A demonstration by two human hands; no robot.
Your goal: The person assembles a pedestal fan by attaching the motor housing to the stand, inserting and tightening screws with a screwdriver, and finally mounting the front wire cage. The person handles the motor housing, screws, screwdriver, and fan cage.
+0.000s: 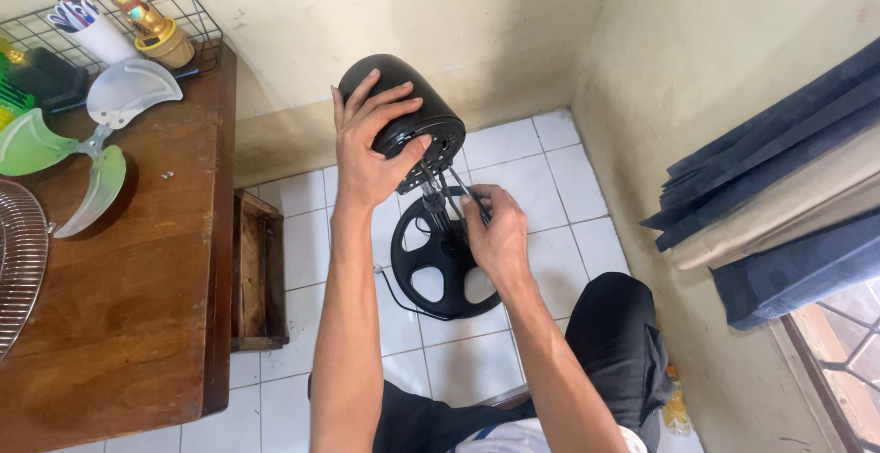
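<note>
A brown wooden surface [128, 297] fills the left side. On it, towards its far end, lies a green translucent fan blade [69, 146] with 3 lobes. Behind the blade, at the surface's back edge against the wall, sits a black wire basket [188, 8] holding a white cup [101, 38] of pens and a gold cat figurine [151, 24]. A metal fan grille [16, 260] overhangs the surface's left edge. Just right of the surface, on the white tiled floor [550, 155], stands an open wooden box [257, 274]. Far right of the surface, a dark blue curtain [779, 187] hangs by the window.
</note>
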